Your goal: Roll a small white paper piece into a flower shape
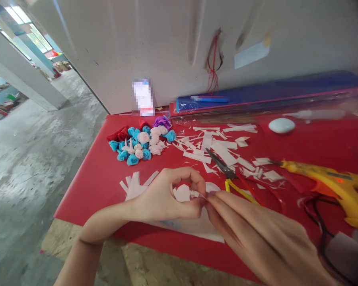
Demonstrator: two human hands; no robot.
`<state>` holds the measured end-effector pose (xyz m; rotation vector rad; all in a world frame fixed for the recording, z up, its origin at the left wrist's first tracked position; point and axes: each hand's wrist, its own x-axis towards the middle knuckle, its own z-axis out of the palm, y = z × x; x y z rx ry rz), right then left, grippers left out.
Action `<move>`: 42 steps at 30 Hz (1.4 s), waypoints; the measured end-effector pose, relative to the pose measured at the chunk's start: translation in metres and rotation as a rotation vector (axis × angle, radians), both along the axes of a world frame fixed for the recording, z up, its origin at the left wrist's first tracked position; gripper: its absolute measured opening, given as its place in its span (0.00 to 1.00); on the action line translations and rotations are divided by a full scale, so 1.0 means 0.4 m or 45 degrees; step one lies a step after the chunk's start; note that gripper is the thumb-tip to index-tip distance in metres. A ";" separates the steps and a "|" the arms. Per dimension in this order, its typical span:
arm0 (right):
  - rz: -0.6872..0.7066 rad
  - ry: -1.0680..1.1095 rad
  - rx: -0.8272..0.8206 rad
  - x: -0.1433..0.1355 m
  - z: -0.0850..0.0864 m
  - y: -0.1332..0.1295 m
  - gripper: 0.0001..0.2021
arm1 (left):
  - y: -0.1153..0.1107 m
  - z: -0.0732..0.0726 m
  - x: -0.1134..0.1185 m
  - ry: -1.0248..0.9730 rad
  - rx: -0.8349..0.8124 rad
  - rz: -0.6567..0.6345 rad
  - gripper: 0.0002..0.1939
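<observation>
Red surface (101, 174) littered with scraps: left hand (164, 196) and right hand (256, 234) pinch closed on a small white paper piece (186, 193) at its front edge; thin paper, so overtight fingers could tear it.

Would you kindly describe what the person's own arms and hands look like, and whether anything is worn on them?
Both are bare: the left hand and right hand wear no gloves, rings or bracelets that show, and the left forearm has no sleeve or watch. The fingers are slender, with short, unpainted nails.
</observation>
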<state>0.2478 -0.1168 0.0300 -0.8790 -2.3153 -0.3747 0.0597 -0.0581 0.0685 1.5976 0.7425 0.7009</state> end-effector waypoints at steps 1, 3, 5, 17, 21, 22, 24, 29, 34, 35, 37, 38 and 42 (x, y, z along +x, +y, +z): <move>-0.027 0.053 -0.026 -0.005 0.006 0.002 0.14 | 0.000 0.002 0.000 0.000 -0.002 -0.008 0.07; -0.072 0.203 -0.076 -0.017 0.025 0.010 0.12 | 0.000 0.008 -0.001 -0.006 -0.001 -0.018 0.07; -0.089 0.358 -0.135 -0.027 0.044 0.018 0.12 | 0.001 0.011 -0.002 -0.012 -0.001 -0.024 0.07; -0.249 0.660 -0.526 -0.044 0.068 0.022 0.09 | 0.006 0.005 -0.009 -0.213 -0.044 -0.066 0.09; -0.164 0.967 -0.746 -0.054 0.076 0.037 0.06 | 0.006 -0.009 -0.006 -0.214 0.134 0.018 0.06; -0.112 1.049 -0.868 -0.053 0.075 0.040 0.06 | 0.006 -0.013 -0.005 -0.200 0.199 0.028 0.05; -0.015 1.208 -1.138 -0.050 0.072 0.046 0.05 | 0.007 -0.017 -0.005 -0.159 0.350 0.071 0.05; 0.082 1.441 -1.459 -0.036 0.060 0.047 0.03 | 0.009 -0.008 -0.009 -0.059 1.021 0.314 0.08; 0.003 1.361 -1.197 -0.043 0.073 0.040 0.07 | 0.011 0.003 -0.015 0.151 1.510 0.480 0.04; -0.041 1.321 -1.128 -0.046 0.076 0.038 0.06 | 0.011 0.004 -0.016 0.162 1.554 0.490 0.05; -0.127 1.242 -1.012 -0.051 0.080 0.034 0.04 | 0.010 0.006 -0.021 0.184 1.642 0.497 0.06; -0.149 1.202 -0.966 -0.053 0.080 0.032 0.04 | 0.009 0.007 -0.024 0.203 1.684 0.492 0.06; -0.160 1.052 -0.820 -0.050 0.079 0.031 0.06 | 0.003 0.005 -0.041 0.303 1.698 0.419 0.09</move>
